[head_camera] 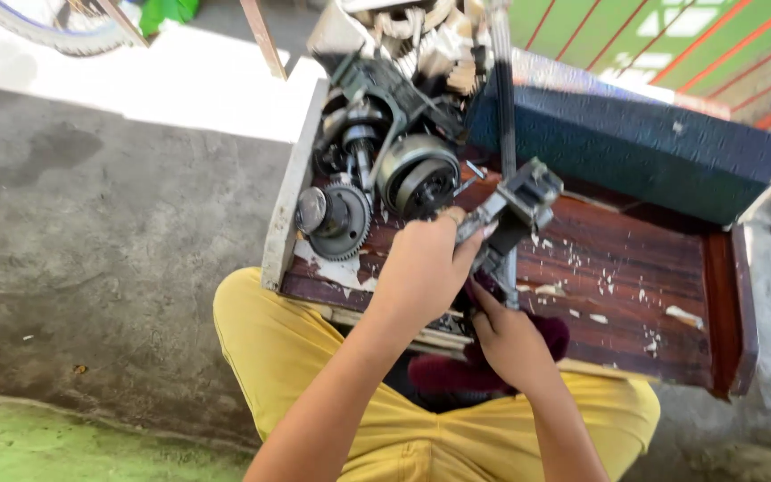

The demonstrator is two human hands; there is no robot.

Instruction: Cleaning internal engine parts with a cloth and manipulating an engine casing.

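Grey metal part [515, 210] sits at the table's [653, 303] near edge, its long axis running from 7 toward 1 o'clock. Left hand [421, 272] grips its lower end from 8 o'clock, fingers wrapped around it. Right hand [510, 344], at 6 o'clock, pinches a dark red rag [457, 375] just beneath it.
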